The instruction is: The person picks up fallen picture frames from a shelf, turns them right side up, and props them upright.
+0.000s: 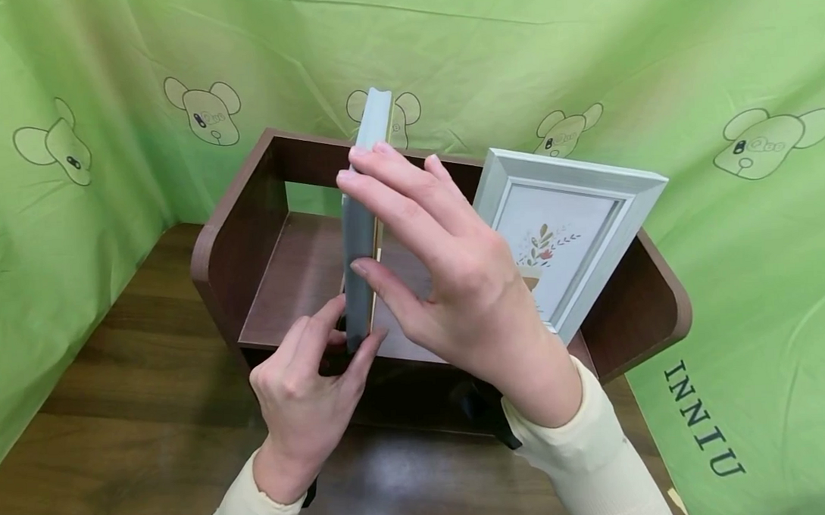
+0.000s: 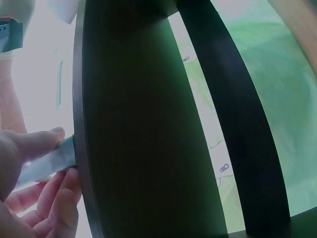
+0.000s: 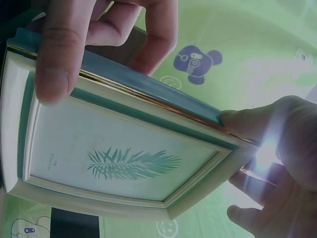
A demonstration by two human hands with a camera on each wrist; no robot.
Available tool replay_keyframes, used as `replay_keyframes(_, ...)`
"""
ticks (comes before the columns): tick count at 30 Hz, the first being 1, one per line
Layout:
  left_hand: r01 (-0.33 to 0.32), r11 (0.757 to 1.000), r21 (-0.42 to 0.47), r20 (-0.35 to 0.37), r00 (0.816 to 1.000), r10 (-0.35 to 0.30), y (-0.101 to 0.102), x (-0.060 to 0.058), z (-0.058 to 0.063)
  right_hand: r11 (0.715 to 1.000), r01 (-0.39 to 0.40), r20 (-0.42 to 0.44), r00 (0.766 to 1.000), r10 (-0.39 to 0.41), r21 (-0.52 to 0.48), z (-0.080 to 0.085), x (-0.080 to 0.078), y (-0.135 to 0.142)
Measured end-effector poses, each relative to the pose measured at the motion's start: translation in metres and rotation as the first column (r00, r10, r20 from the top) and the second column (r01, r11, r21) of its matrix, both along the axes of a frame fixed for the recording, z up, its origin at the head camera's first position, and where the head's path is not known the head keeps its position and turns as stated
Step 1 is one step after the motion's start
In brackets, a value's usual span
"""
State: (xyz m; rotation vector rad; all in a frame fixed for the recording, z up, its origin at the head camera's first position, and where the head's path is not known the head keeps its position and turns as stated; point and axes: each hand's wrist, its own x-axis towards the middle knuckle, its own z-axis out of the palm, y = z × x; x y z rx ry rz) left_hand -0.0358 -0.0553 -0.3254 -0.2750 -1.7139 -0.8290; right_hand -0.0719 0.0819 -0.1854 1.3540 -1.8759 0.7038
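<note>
Both hands hold a picture frame (image 1: 357,240) upright above the front of a small brown shelf unit (image 1: 240,210). The head view shows it edge-on, a blue-grey side with a thin gold line. Its front, a pale border round a green leaf print (image 3: 133,163), shows in the right wrist view. My left hand (image 1: 304,390) pinches the lower end between thumb and fingers. Higher up, my right hand (image 1: 464,286) grips it, thumb on the front border, fingers round the edge. Whether the frame's bottom touches the shelf cannot be seen.
A second, pale grey picture frame (image 1: 551,245) with a flower print leans at the shelf unit's right side. Under the unit lies a brown wood-grain tabletop (image 1: 131,419). Green cloth (image 1: 445,29) with cartoon mouse heads hangs behind and at both sides.
</note>
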Motion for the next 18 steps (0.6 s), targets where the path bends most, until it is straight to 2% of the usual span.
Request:
replay_keyframes(4,0.041,0.999,0.007,-0.017,0.999,-0.041,-0.002,0.002,0.001,1.000,-0.011,0.006,1.000,0.011,-0.010,0.000,0.001,0.000)
replay_keyframes(7,0.085,0.996,0.031,-0.064,0.995,-0.083,-0.005,0.004,0.002,0.999,-0.032,0.016,0.999,0.033,-0.017,0.001,0.001,-0.001)
replay_keyframes(10,0.106,0.992,0.066,-0.112,0.989,-0.099,-0.009,0.005,0.003,0.998,-0.056,0.020,0.998,0.056,-0.019,0.002,0.002,-0.002)
replay_keyframes(12,0.098,0.991,0.088,-0.126,0.988,-0.086,-0.013,0.005,0.005,0.998,-0.067,0.024,0.997,0.068,-0.018,0.002,0.001,-0.002)
replay_keyframes(14,0.076,0.992,0.097,-0.093,0.993,-0.067,-0.018,0.007,0.007,0.998,-0.064,0.019,0.998,0.065,-0.017,0.001,0.001,-0.002)
replay_keyframes(16,0.056,0.995,0.084,-0.010,0.998,-0.056,-0.023,0.009,0.009,0.998,-0.056,0.020,0.998,0.056,-0.014,0.000,0.001,-0.001)
replay_keyframes(18,0.045,0.998,0.053,0.090,0.995,-0.050,-0.027,0.011,0.011,0.999,-0.044,0.021,0.999,0.044,-0.010,-0.001,0.001,0.000)
